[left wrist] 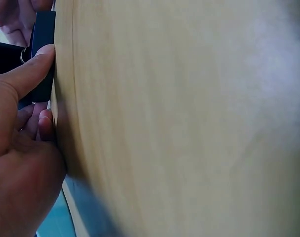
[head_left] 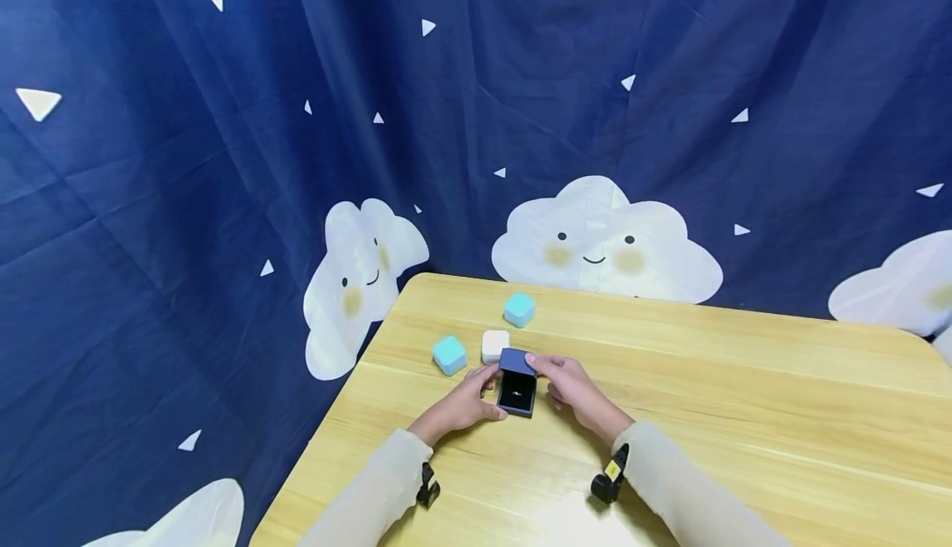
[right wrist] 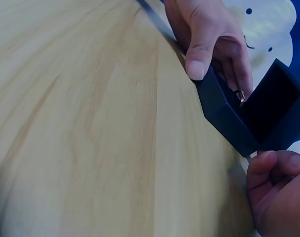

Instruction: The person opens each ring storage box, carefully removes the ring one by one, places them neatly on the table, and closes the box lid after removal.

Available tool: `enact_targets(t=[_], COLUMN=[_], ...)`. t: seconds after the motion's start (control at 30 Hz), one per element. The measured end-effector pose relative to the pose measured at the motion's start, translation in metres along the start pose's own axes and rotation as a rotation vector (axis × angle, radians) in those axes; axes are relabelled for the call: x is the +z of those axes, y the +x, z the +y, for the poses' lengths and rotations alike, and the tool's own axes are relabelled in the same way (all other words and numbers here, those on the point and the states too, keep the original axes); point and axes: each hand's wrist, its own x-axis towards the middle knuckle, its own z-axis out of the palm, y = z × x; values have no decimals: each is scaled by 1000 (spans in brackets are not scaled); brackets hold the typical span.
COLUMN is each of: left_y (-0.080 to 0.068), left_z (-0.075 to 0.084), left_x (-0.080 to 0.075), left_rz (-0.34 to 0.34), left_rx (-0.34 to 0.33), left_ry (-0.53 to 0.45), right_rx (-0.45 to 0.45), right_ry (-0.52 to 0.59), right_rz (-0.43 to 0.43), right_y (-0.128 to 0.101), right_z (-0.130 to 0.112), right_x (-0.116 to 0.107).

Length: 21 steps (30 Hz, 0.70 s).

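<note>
A dark blue ring box (head_left: pixel 516 361) stands on the table with its lid raised. A ring (head_left: pixel 516 393) sits in the black insert; the right wrist view also shows this ring (right wrist: pixel 240 95). My left hand (head_left: pixel 470 398) grips the base from the left, thumb at the near corner and fingers along the side. In the left wrist view the left thumb (left wrist: pixel 34 69) presses the dark base. My right hand (head_left: pixel 568 386) holds the lid's right side with its index finger on the lid. Curled right fingers (right wrist: pixel 276 170) show by the hinge side; part of their contact is hidden.
Behind the ring box stands a white rounded block (head_left: pixel 495 344). One light blue block (head_left: pixel 449 355) lies to its left and another light blue block (head_left: pixel 519 309) farther back. The wooden table (head_left: pixel 706 390) meets a navy curtain (head_left: pixel 461 101) with clouds on it.
</note>
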Motion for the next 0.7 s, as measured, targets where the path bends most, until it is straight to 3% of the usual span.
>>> enact_targets(t=[0.47,0.7], left_y=[-1,-1], left_z=[1,2], left_x=[-1,-2], left_rz=[-16,-14], left_rx=[-5,1], left_ry=[-15,-12], right_rx=[42,11], right_ry=[57,-1], right_rz=[41,80], right_y=[1,-3], right_z=[-1,1], right_x=[1,5])
